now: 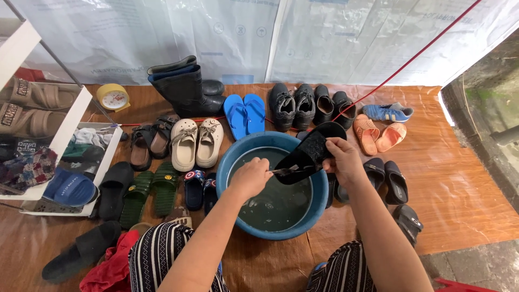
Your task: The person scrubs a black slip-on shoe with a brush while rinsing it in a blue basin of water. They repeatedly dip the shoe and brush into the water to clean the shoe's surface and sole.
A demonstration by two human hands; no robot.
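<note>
A blue basin (230, 203) of dark water stands on the floor in front of my knees. My right hand (342, 158) grips a black sandal (309, 154) by its far end and holds it tilted over the basin. My left hand (250, 177) is closed on a small thin brush (282, 171) whose tip touches the sandal's lower end, just above the water.
Rows of footwear surround the basin: black boots (186, 86), blue flip-flops (244, 113), cream clogs (195, 141), black shoes (294, 105), orange sandals (378, 135), green slides (145, 192). A white shoe rack (75, 116) stands left, with a yellow clock (113, 97) behind. A red cord (411, 59) crosses right.
</note>
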